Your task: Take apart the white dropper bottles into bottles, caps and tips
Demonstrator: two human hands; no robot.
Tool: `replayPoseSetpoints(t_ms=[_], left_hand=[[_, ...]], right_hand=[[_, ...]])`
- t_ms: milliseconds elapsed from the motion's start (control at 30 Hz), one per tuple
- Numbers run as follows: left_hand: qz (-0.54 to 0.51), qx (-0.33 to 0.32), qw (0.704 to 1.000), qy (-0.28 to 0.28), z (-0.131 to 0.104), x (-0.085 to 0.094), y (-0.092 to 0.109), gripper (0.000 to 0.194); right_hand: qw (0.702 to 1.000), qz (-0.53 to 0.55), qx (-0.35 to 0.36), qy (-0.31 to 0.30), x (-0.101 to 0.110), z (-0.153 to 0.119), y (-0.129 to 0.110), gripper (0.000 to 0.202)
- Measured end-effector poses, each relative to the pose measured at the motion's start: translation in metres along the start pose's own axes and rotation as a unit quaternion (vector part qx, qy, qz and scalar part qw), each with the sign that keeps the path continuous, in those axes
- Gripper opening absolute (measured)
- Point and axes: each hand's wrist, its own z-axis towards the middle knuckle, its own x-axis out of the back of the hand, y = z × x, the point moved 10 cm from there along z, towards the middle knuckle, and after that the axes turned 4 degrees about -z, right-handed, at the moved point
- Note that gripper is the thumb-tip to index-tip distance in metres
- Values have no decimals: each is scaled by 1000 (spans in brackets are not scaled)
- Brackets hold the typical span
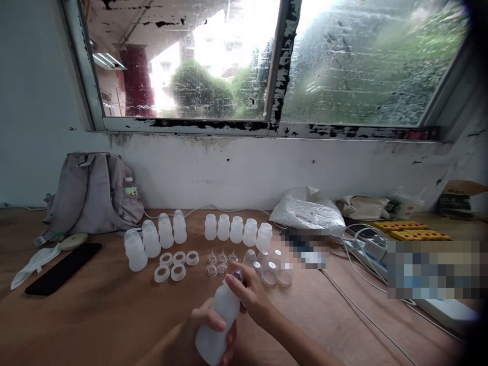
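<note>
A frosted white baby bottle (226, 304) is held tilted above the near part of the table. My left hand (208, 317) is wrapped round its lower body. At its top end, my right hand (249, 294) grips a clear domed cap (237, 275); the fingers partly hide the bottle's neck. Just beyond are clear nipples (211, 258) in short rows and several clear domed caps (269, 276). White collar rings (178, 272) lie left of them. Behind stand a row of uncapped bottles (237, 230) and, farther left, several capped bottles (135, 250).
A grey backpack (89, 190) leans against the wall at left, near a black flat case (63, 269) and a white cloth-like item (36, 265). At right are a silver padded bag (308, 211), cables, a power strip (442, 307) and yellow trays (419, 235).
</note>
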Motion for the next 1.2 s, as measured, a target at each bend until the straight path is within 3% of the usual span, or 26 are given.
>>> replayPoseSetpoints(t_ms=[67,167,267,467,600,733,833,900,967,1100,1200], left_hand=[[-87,-7,996,-30,-1,2,3,39],[-110,-37,993,-32,-3,17,17,40],[-62,-51,997,-16,-4,27,27,45],[20,27,996,78,-1,39,8,48],[28,62,993,94,-2,39,2,51],[46,50,993,93,-4,35,10,48],[116,-32,986,115,-4,35,31,45],[209,-118,960,145,-7,37,54,45],[313,-189,913,181,-12,39,74,46],[476,-239,807,256,-22,49,92,53],[573,-270,724,271,-30,45,94,55]], right_hand=[[997,65,5,-45,-3,4,0,27],[999,30,37,7,17,14,4,39],[999,-2,24,44,29,18,17,28],[991,124,-53,27,23,17,36,30],[981,174,-85,22,24,16,40,30],[976,203,-72,18,27,17,35,26],[976,199,-51,73,43,18,37,25],[973,189,-39,125,56,18,41,24],[970,185,-33,157,65,18,45,23],[969,172,-38,174,67,16,48,25],[976,136,-33,169,62,14,42,28]])
